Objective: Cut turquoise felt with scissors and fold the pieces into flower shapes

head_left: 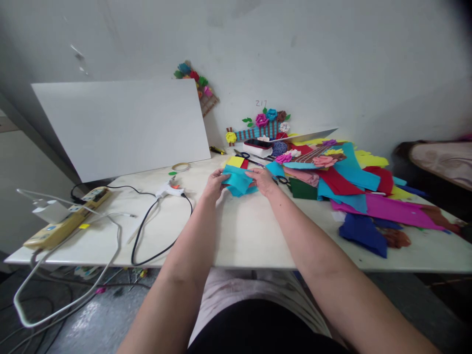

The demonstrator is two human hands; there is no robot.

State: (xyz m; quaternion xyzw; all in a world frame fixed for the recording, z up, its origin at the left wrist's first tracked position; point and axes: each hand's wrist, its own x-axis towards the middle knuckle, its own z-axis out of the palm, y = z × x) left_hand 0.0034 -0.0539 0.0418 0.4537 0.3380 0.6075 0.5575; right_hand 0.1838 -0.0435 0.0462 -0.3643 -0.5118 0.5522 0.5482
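Both my hands are stretched out over the white table (243,236) and grip one turquoise felt sheet (238,181) between them. My left hand (215,184) pinches its left edge, my right hand (262,180) holds its right edge with the fingers curled over it. The sheet is folded or bunched and sits just above the tabletop. Behind it lie a yellow felt piece (235,161) and black-handled scissors (246,157).
A heap of coloured felt sheets (354,191) covers the table's right side. A white glue gun (170,189) with black cord, a tape roll (180,166) and a yellow power strip (68,221) lie left. A white board (121,128) and felt flower crafts (263,125) lean on the wall.
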